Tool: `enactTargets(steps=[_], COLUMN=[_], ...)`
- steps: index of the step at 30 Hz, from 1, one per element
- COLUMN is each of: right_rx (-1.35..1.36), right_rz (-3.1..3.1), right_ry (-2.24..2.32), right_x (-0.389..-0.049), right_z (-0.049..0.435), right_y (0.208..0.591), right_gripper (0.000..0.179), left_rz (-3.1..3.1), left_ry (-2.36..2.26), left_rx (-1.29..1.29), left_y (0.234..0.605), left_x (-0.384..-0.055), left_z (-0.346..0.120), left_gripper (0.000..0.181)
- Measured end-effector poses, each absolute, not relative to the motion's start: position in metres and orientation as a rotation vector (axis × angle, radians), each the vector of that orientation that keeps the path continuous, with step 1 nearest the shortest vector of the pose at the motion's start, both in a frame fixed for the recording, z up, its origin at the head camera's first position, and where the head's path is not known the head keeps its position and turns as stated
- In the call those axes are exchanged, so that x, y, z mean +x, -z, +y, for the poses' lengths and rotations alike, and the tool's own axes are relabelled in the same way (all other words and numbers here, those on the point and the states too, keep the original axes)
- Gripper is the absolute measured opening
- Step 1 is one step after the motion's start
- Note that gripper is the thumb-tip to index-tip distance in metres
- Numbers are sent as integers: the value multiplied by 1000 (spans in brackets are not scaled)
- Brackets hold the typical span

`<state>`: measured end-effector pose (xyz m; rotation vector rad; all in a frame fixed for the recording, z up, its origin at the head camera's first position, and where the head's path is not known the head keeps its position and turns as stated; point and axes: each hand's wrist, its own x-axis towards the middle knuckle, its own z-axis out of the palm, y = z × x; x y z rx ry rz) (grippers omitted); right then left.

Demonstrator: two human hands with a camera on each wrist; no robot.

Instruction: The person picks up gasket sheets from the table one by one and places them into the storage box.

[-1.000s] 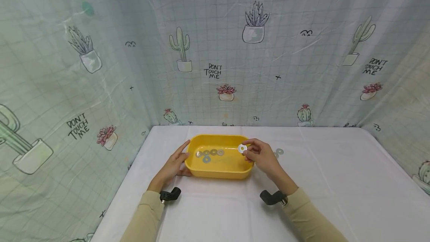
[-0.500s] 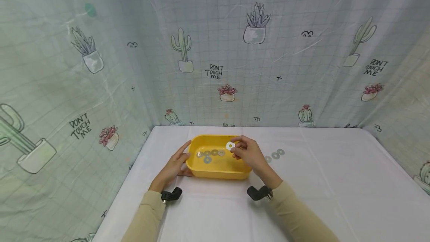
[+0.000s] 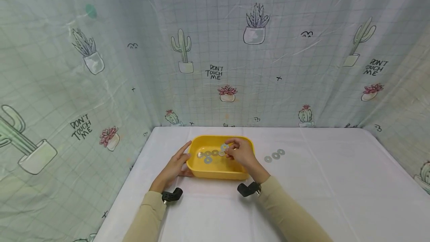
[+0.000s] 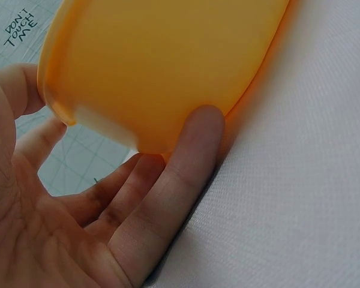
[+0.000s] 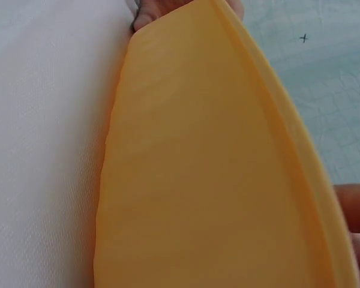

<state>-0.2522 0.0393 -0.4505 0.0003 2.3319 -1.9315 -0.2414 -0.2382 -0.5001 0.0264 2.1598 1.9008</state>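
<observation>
A shallow yellow tray point(image 3: 218, 174) sits on the table, with several flat metal washers point(image 3: 208, 160) lying inside toward its left. My left hand point(image 3: 172, 167) holds the tray's left end; in the left wrist view its fingers point(image 4: 195, 144) lie against the yellow outer wall and rim. Over the tray's right half, my right hand point(image 3: 242, 154) pinches a washer point(image 3: 224, 147) between thumb and fingertips, just above the back of the washer row. The right wrist view shows mostly the tray's front wall point(image 5: 186, 150), with only part of the right hand's fingers at the edge.
On the white tablecloth point(image 3: 319, 182), right of the tray, lie loose washers point(image 3: 276, 155). A cactus-print curtain point(image 3: 235, 59) hangs behind and along both sides of the table. Each wrist wears a small black camera point(image 3: 248, 189).
My right hand has moved left across the tray with the pinched washer and lowered it toward the others. Loose washers at the right have come into view. The left hand stays on the tray.
</observation>
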Motion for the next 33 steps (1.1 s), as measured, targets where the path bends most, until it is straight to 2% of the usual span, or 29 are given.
enactTargets(steps=[11,33], right_rx=[191,195], right_rz=[2314,2613], right_ry=[1866,1510], right_x=[-264,-279], right_z=[37,34], right_y=[459,469], right_gripper=[26,25], left_rz=[2163,2171], left_ry=[-1906,-1903], left_rx=[2,39], left_y=[500,500], left_x=[-242,-240], left_z=[-238,-238], left_gripper=[52,52])
